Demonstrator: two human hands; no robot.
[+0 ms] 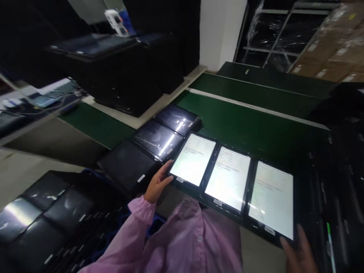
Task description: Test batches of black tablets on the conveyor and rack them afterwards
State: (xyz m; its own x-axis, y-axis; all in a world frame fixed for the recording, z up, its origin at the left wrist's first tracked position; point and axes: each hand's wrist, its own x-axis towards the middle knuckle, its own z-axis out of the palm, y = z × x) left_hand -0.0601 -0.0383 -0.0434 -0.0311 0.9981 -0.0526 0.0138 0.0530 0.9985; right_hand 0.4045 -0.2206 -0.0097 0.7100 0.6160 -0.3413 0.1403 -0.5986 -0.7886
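Three lit tablets lie side by side in a black tray (250, 223) on the green bench: a left one (193, 159), a middle one (228, 178) and a right one (272, 199). My left hand (157, 184), in a pink sleeve, grips the tray's left edge beside the left tablet. Fingers of my right hand (298, 252) curl on the tray's near right corner by the right tablet. Both hands hold the tray.
Another tray with three dark tablets (156, 142) lies just left of the lit ones. More dark tablets (42, 216) sit in blue crates at lower left. Black stacked trays (119, 76) stand behind, and cardboard boxes (332, 49) at upper right. A green conveyor (256, 113) runs behind the tablets.
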